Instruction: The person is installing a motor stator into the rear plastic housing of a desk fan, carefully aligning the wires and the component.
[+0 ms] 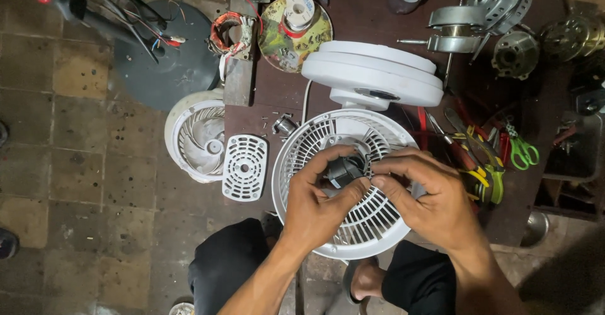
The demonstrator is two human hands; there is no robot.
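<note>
My left hand (318,204) and right hand (423,195) met over the hub of a round white fan grille (343,182) that lay flat at the near edge of the dark workbench (362,18), above my knees. Both hands were closed narrowly on the small dark motor (345,170) seated in the grille's centre: my left thumb and fingers wrapped it from the near side, while my right fingertips (378,167) pinched at its right edge, where something small and metallic showed that I could not make out.

Just behind the grille stood the fan's white base (373,72), its round discs stacked. To the left of the grille lay a small perforated white cover (245,167), and beyond it, off the bench and over the tiled floor (75,163), a second white grille housing (198,135). A few loose screws (274,118) sat near the bench's left side.

To my right, well apart from the work, lay red- and yellow-handled tools (476,163) and green-handled scissors (523,153). At the far end rested bare metal motor parts (485,22) and a spool on a round plate (296,25).
</note>
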